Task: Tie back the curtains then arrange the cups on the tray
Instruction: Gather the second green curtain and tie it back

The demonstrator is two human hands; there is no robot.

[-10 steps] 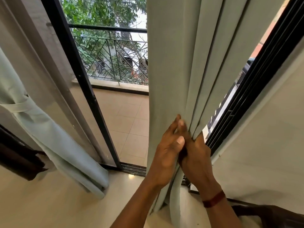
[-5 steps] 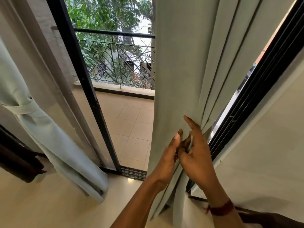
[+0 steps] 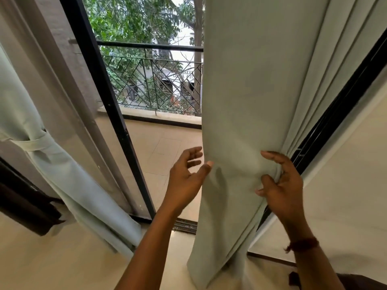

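A pale green curtain (image 3: 247, 105) hangs loose at the right of the balcony door. My right hand (image 3: 280, 181) grips its bunched folds near the right door frame, with the fingers curled into the cloth. To the left of the curtain's free edge my left hand (image 3: 186, 174) is open, thumb touching the cloth, holding nothing. At the far left, a second pale green curtain (image 3: 62, 174) is gathered by a matching tie-back band (image 3: 33, 144). No cups or tray are in view.
A black door frame post (image 3: 109, 105) stands between the two curtains, with a tiled balcony and a metal railing (image 3: 152, 84) beyond. Dark furniture (image 3: 23, 204) sits at the lower left. A cream wall (image 3: 345, 174) rises on the right.
My hands were clasped together on the curtain folds; now they have parted. The left hand has let go and moved left, while the right keeps hold and has spread the cloth wider.
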